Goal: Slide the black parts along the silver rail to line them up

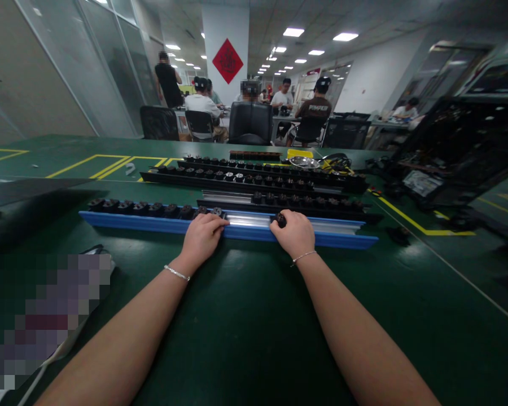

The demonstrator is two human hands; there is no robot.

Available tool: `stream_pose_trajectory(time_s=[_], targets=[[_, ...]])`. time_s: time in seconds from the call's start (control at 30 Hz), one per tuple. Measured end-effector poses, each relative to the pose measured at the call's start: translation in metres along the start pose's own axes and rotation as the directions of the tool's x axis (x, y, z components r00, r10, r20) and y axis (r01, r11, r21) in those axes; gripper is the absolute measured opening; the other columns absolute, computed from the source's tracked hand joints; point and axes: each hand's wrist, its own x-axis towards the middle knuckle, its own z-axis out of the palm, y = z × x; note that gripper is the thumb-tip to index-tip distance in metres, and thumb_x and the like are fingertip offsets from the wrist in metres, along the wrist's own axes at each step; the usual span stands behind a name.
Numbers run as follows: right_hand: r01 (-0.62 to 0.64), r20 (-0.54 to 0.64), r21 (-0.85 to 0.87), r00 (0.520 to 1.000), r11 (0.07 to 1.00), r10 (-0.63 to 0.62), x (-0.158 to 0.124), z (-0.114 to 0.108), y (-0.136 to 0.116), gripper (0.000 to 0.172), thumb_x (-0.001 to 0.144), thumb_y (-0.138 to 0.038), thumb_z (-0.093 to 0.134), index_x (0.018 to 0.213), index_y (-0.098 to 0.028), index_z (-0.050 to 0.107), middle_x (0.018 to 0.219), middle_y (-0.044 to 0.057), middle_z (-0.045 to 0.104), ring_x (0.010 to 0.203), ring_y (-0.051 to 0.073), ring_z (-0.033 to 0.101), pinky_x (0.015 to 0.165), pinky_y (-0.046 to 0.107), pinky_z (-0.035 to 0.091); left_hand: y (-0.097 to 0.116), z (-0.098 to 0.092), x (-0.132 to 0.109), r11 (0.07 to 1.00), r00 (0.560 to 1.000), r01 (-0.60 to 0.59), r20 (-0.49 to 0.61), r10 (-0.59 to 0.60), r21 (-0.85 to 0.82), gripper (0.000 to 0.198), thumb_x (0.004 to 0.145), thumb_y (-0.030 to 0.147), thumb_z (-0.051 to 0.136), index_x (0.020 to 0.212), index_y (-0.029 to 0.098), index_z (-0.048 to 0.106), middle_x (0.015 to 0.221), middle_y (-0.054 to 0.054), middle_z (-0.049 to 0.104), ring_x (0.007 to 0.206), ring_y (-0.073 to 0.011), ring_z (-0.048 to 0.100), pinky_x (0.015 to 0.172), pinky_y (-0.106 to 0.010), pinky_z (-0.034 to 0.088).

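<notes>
A long blue rail (254, 232) with a silvery metal channel lies across the green table in front of me. A row of black socket modules (140, 208) sits in its left half. My left hand (203, 234) is closed over the rail's front edge, beside the last module of that row (217, 211); its fingertips are partly hidden. In my right hand (296, 231), a single black socket module (281, 219) is gripped between thumb and fingers at the channel, right of the middle. Bare metal channel shows between my hands.
Behind stand several black rails (220, 179) with similar modules. A yellow tray (300, 153), a clear bag (305, 162) and cables lie at the back. Dark equipment (440, 152) stands right; a blurred packet (55, 316) lies left. People sit at far tables.
</notes>
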Motion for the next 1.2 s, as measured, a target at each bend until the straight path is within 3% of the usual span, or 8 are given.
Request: stream_pose_trajectory(time_s=[0.53, 0.93, 1.2], targets=[[-0.006, -0.013, -0.012, 1.000, 1.000, 0.006, 0.000, -0.001, 0.006, 0.023, 0.077, -0.035, 0.049, 0.085, -0.020, 0.063, 0.086, 0.007, 0.067, 0.086, 0.023, 0.056, 0.082, 0.036, 0.036, 0.003, 0.001, 0.001, 0.999, 0.999, 0.038, 0.022, -0.038, -0.015, 0.021, 0.086, 0.020, 0.053, 0.097, 0.023, 0.071, 0.095, -0.005, 0.068, 0.090, -0.0214, 0.056, 0.084, -0.038, 0.048], [-0.019, -0.021, 0.020, 1.000, 1.000, 0.020, 0.002, 0.000, 0.009, 0.021, 0.076, -0.032, 0.050, 0.084, -0.019, 0.063, 0.082, 0.007, 0.065, 0.082, 0.022, 0.055, 0.073, 0.031, 0.038, 0.003, -0.001, 0.002, 0.999, 0.999, 0.038, 0.038, -0.038, -0.005, 0.021, 0.085, 0.019, 0.054, 0.098, 0.023, 0.070, 0.096, -0.005, 0.068, 0.090, -0.0216, 0.056, 0.084, -0.038, 0.048], [-0.034, -0.024, -0.019, 0.999, 0.999, 0.034, 0.002, -0.003, 0.011, 0.022, 0.075, -0.034, 0.049, 0.083, -0.020, 0.064, 0.080, 0.007, 0.065, 0.083, 0.023, 0.055, 0.077, 0.034, 0.037, 0.002, 0.001, 0.001, 0.999, 0.999, 0.041, 0.034, -0.041, -0.006, 0.021, 0.086, 0.020, 0.054, 0.098, 0.025, 0.070, 0.096, -0.004, 0.068, 0.089, -0.0208, 0.055, 0.084, -0.038, 0.047]])
